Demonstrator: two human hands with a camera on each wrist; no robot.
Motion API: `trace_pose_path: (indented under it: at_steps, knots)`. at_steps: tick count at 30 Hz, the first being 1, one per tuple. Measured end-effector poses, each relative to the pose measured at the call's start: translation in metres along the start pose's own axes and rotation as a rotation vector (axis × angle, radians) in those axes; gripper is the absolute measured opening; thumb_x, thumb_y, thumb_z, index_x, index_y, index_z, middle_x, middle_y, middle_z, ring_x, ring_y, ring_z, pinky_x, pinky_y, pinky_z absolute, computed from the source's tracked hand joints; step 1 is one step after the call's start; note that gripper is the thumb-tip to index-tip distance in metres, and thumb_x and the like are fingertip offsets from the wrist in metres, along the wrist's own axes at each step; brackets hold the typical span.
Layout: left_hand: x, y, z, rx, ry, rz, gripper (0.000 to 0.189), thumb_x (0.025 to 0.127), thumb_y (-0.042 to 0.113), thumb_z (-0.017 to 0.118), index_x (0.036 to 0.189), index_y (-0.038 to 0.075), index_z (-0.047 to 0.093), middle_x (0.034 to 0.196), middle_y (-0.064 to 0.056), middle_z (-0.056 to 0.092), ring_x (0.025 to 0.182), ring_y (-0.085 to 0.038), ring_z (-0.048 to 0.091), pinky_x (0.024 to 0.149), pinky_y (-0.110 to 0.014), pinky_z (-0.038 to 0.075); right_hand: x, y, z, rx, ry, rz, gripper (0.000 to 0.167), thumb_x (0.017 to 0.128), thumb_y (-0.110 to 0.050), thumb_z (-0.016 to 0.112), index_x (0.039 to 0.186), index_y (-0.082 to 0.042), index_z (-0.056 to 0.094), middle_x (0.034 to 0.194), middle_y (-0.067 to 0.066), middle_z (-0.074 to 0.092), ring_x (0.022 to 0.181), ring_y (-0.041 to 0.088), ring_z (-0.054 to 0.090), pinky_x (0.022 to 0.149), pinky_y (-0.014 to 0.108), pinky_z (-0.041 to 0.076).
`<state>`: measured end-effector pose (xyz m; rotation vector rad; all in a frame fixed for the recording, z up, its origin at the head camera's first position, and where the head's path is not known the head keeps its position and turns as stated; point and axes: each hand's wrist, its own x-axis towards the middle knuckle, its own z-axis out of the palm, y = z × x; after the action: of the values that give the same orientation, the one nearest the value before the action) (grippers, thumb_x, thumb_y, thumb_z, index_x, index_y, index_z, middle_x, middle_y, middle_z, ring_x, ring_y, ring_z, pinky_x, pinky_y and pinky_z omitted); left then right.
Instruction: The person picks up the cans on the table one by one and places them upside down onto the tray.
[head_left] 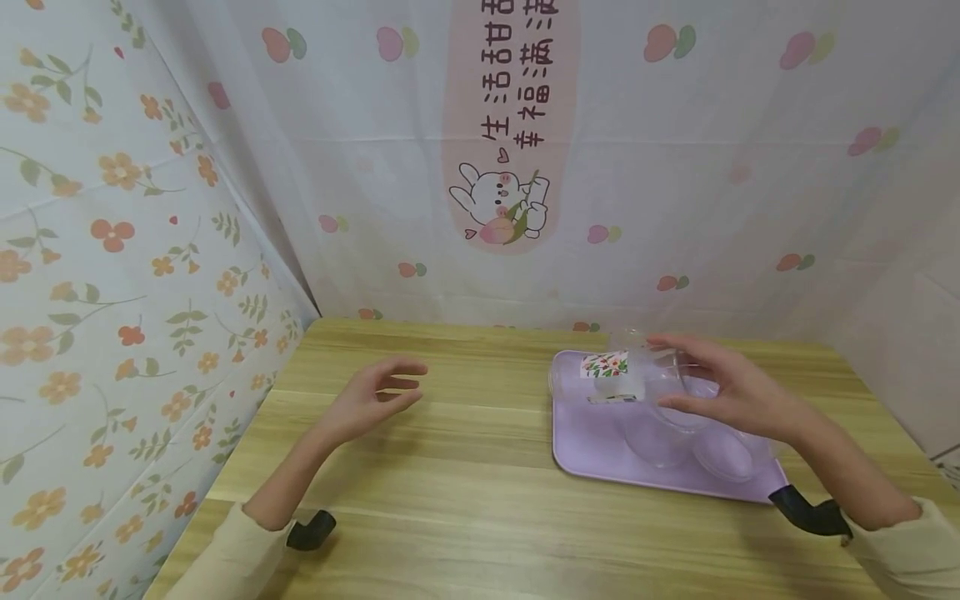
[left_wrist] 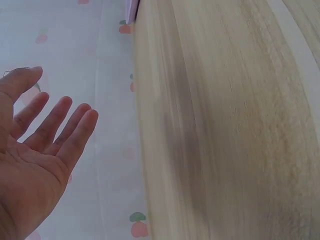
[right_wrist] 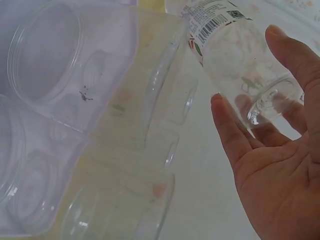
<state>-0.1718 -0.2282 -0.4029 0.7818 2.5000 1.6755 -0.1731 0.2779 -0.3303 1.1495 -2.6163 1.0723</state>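
My right hand (head_left: 738, 392) grips one end of a clear plastic jar (right_wrist: 235, 55) with a flowered paper label (head_left: 604, 364). The jar is tilted onto its side above a light purple tray (head_left: 592, 462), its far end pointing left. In the right wrist view, the thumb and fingers of that hand curl round the jar's base. Other clear jars (right_wrist: 45, 55) stand on the tray below, partly hidden by the hand and the held jar. To the left, my left hand (head_left: 375, 396) hovers above the wooden table, fingers loosely bent, holding nothing.
The wooden table (head_left: 450, 500) meets a white printed curtain (head_left: 360, 183) along its back edge. A flowered cloth (head_left: 135, 275) hangs at the left. The tray lies on the right half of the table. Black wrist mounts (head_left: 311, 531) show at both sleeves.
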Motion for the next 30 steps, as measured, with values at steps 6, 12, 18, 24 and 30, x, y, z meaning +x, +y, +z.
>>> trace_pose_path:
  at_steps: [6, 12, 18, 24, 30]
  knots:
    - [-0.001, 0.000, -0.002, 0.028, 0.014, -0.020, 0.037, 0.097, 0.009, 0.071, 0.132, 0.001, 0.062, 0.131, -0.015, 0.062, 0.116, -0.047, 0.060, 0.093, -0.036, 0.055, 0.000, 0.000, -0.005, -0.042, -0.018, -0.033, 0.081, 0.080, -0.004, 0.087, 0.150, -0.013, 0.049, 0.147, 0.013, 0.051, 0.131, 0.009, 0.049, 0.100, 0.015, 0.042]
    - [-0.002, 0.002, -0.004, 0.078, 0.010, -0.026, 0.035, 0.097, 0.011, 0.071, 0.131, 0.004, 0.063, 0.132, -0.015, 0.062, 0.116, -0.047, 0.060, 0.092, -0.039, 0.056, 0.004, -0.001, -0.008, -0.114, -0.036, -0.053, 0.083, 0.080, -0.009, 0.088, 0.152, -0.014, 0.048, 0.146, 0.013, 0.052, 0.126, 0.015, 0.052, 0.098, 0.014, 0.043]
    - [-0.002, 0.001, -0.006, 0.122, 0.012, -0.023, 0.035, 0.098, 0.012, 0.070, 0.131, 0.003, 0.063, 0.132, -0.015, 0.062, 0.117, -0.047, 0.060, 0.093, -0.045, 0.055, 0.013, -0.008, -0.012, -0.214, -0.100, -0.085, 0.082, 0.083, -0.017, 0.087, 0.154, -0.014, 0.045, 0.144, 0.009, 0.053, 0.120, 0.024, 0.058, 0.094, 0.029, 0.052]
    - [-0.001, 0.000, -0.006, 0.160, 0.009, -0.003, 0.035, 0.098, 0.012, 0.071, 0.130, 0.003, 0.063, 0.131, -0.016, 0.062, 0.116, -0.046, 0.060, 0.094, -0.052, 0.053, 0.027, -0.016, -0.012, -0.273, -0.221, -0.054, 0.078, 0.089, -0.028, 0.081, 0.155, -0.010, 0.043, 0.144, 0.014, 0.053, 0.118, 0.026, 0.059, 0.088, 0.050, 0.055]
    - [-0.001, 0.001, -0.006, 0.183, -0.001, 0.013, 0.034, 0.097, 0.010, 0.071, 0.130, 0.003, 0.062, 0.130, -0.016, 0.062, 0.115, -0.047, 0.060, 0.094, -0.055, 0.053, 0.043, -0.023, -0.006, -0.300, -0.326, 0.009, 0.079, 0.089, -0.028, 0.081, 0.153, -0.002, 0.043, 0.144, 0.021, 0.051, 0.122, 0.035, 0.057, 0.093, 0.053, 0.053]
